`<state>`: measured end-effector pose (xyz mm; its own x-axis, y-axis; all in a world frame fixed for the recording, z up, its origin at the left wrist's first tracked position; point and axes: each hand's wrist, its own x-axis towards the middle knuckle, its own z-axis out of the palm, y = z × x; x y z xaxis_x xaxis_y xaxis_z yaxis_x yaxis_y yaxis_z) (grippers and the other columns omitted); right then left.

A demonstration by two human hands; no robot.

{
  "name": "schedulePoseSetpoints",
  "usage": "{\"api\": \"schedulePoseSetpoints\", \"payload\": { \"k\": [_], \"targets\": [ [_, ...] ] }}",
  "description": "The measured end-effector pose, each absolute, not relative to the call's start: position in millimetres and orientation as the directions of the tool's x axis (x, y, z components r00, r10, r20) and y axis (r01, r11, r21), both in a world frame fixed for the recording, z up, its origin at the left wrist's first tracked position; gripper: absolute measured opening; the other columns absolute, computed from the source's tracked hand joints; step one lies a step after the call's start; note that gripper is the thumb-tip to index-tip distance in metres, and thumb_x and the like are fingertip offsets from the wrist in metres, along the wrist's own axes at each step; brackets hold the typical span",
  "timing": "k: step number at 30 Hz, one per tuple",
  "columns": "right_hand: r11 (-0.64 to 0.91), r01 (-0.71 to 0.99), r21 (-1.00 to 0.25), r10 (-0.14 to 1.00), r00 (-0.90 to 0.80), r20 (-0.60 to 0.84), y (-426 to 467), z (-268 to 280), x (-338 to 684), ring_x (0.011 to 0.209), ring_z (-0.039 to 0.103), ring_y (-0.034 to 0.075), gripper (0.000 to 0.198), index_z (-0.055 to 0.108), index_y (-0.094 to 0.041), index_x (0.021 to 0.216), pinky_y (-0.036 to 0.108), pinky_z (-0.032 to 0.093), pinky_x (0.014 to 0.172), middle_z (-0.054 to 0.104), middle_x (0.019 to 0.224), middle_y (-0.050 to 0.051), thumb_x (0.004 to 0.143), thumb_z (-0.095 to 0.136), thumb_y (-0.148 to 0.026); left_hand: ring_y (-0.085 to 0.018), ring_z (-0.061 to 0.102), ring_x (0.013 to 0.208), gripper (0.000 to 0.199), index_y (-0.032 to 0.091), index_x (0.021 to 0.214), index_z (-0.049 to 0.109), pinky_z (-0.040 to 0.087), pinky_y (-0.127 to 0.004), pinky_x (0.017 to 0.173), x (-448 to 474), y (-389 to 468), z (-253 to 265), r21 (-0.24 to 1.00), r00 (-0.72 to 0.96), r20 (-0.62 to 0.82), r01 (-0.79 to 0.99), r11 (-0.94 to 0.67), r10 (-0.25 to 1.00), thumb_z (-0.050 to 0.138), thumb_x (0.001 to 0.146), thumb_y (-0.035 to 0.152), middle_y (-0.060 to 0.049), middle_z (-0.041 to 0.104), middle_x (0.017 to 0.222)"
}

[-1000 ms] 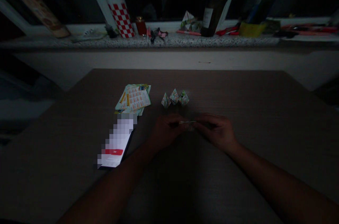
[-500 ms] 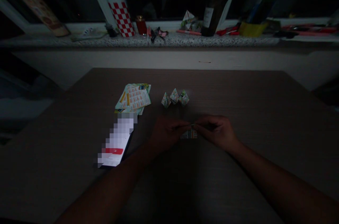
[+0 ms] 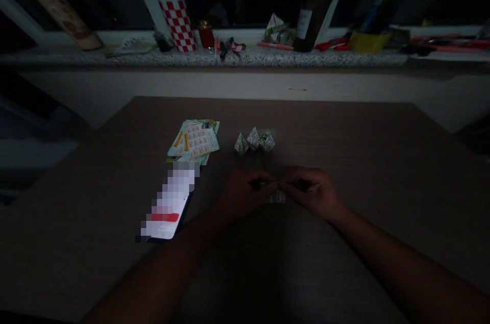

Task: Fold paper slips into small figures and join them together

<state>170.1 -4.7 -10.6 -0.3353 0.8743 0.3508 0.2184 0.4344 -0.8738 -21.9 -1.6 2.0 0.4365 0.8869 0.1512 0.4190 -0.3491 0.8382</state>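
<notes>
Both hands meet over the table, pinching a small printed slip of paper [image 3: 280, 196] along its upper edge. My left hand [image 3: 245, 190] has thumb and forefinger closed on its left part. The fingers of my right hand [image 3: 312, 191] are closed on it from the other side, fingertips nearly touching the left ones. The slip's lower part shows below the fingers; the rest is covered by them, and dim light blurs its folds. Just beyond the hands stand three small folded paper shapes [image 3: 254, 139] in a row, with the same kind of print.
Left of the hands lies a lit phone [image 3: 168, 212], its screen partly pixelated. Behind it is a pile of printed slips [image 3: 197, 141] on the wooden table [image 3: 344, 135]. Along the stone windowsill [image 3: 206, 61] stand a checkered bottle [image 3: 179, 25], a dark bottle [image 3: 306, 28] and pens.
Both hands stay pinched on the paper slip, and the left fingers cover a little more of it. The whole view has shifted slightly.
</notes>
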Motion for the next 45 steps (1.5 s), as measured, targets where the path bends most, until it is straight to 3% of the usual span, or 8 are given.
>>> {"api": "schedulePoseSetpoints", "payload": {
  "k": [9,15,19,23,28,34,38,45],
  "targets": [
    [0.357,0.156,-0.921,0.874,-0.403,0.271,-5,-6,175,0.059,0.060,0.013,0.014,0.068,-0.015,0.073,0.024,0.048,0.054,0.066,0.065,0.003,0.077,0.067,-0.028,-0.012,0.056,0.060,0.021,0.014,0.074,0.070,0.039,-0.021,0.056,-24,0,3,0.905,0.506,0.130,0.291,-0.310,0.853,0.059,0.082,0.030,-0.001,0.064,0.065],
    [0.214,0.052,-0.975,0.942,-0.276,0.192,-5,-12,166,0.059,0.063,0.013,0.016,0.069,-0.017,0.080,0.023,0.051,0.055,0.070,0.069,0.002,0.076,0.069,-0.032,-0.011,0.054,0.058,0.021,0.014,0.070,0.068,0.039,-0.021,0.056,-20,0,0,0.971,0.347,0.098,0.174,-0.167,0.933,0.062,0.080,0.032,0.001,0.062,0.062],
    [0.207,0.074,-0.976,0.953,-0.241,0.184,-4,-15,165,0.062,0.066,0.015,0.017,0.069,-0.017,0.080,0.025,0.053,0.058,0.072,0.072,0.004,0.075,0.069,-0.033,-0.012,0.056,0.061,0.020,0.014,0.075,0.068,0.042,-0.022,0.058,-19,3,-3,0.988,0.288,0.053,0.124,-0.092,0.956,0.063,0.078,0.033,0.000,0.063,0.065],
    [0.285,0.153,-0.946,0.936,-0.255,0.241,-4,-16,166,0.059,0.063,0.014,0.015,0.068,-0.016,0.077,0.023,0.050,0.054,0.070,0.067,0.003,0.076,0.068,-0.031,-0.015,0.061,0.071,0.018,0.014,0.082,0.069,0.046,-0.024,0.066,-18,2,-3,0.973,0.375,0.069,0.178,-0.145,0.924,0.063,0.079,0.031,-0.003,0.068,0.075],
    [0.270,0.186,-0.945,0.947,-0.230,0.225,-5,-17,164,0.057,0.062,0.013,0.016,0.067,-0.017,0.078,0.022,0.049,0.052,0.069,0.066,0.003,0.078,0.066,-0.032,-0.015,0.061,0.072,0.017,0.016,0.080,0.070,0.046,-0.025,0.067,-17,2,-3,0.950,0.310,0.124,0.238,-0.203,0.943,0.063,0.080,0.031,-0.003,0.068,0.076],
    [0.278,0.190,-0.942,0.924,-0.322,0.208,-4,-11,168,0.055,0.061,0.012,0.020,0.069,-0.015,0.073,0.021,0.047,0.050,0.068,0.063,0.002,0.078,0.066,-0.034,-0.014,0.061,0.069,0.021,0.015,0.091,0.069,0.046,-0.024,0.062,-19,2,-7,0.971,0.313,0.056,0.203,-0.125,0.948,0.066,0.076,0.031,-0.002,0.069,0.076],
    [0.228,0.169,-0.959,0.931,-0.327,0.163,-4,-10,167,0.055,0.061,0.012,0.021,0.070,-0.016,0.073,0.021,0.046,0.049,0.067,0.063,0.001,0.077,0.067,-0.036,-0.015,0.062,0.072,0.015,0.015,0.082,0.070,0.046,-0.024,0.067,-18,1,-6,0.967,0.328,0.092,0.194,-0.163,0.940,0.065,0.077,0.028,-0.003,0.069,0.076],
    [0.166,0.115,-0.979,0.956,-0.263,0.131,-2,-11,165,0.055,0.062,0.012,0.017,0.069,-0.015,0.071,0.021,0.048,0.051,0.069,0.064,0.002,0.075,0.069,-0.032,-0.012,0.057,0.064,0.013,0.014,0.077,0.065,0.044,-0.022,0.060,-18,3,-5,0.982,0.238,0.097,0.138,-0.132,0.966,0.065,0.075,0.027,0.000,0.063,0.068]
  ]
}}
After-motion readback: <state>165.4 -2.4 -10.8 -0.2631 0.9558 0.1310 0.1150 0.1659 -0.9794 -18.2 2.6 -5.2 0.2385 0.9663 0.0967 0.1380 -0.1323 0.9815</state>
